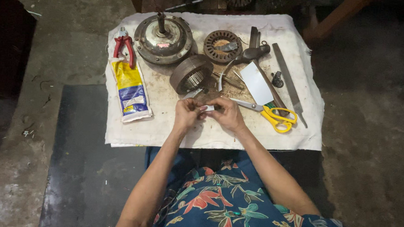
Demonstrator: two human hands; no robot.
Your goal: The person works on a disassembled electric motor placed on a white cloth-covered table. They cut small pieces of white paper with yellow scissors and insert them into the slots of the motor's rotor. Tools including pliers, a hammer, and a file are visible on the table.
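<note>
My left hand (187, 112) and my right hand (227, 114) meet over the front middle of a white cloth (164, 132). Between their fingertips they pinch a small white slip (210, 108), likely paper. Just behind the hands lies a round metal motor core (191, 73) on its side. Yellow-handled scissors (271, 113) lie right beside my right hand.
A domed motor housing with a shaft (162, 38) and a ring-shaped stator (222, 46) sit at the back of the cloth. Red-handled pliers (124, 47) and a yellow-blue tube (130, 89) lie left. A white sheet (256, 82), a hammer-like tool (256, 52) and a flat file (289, 83) lie right.
</note>
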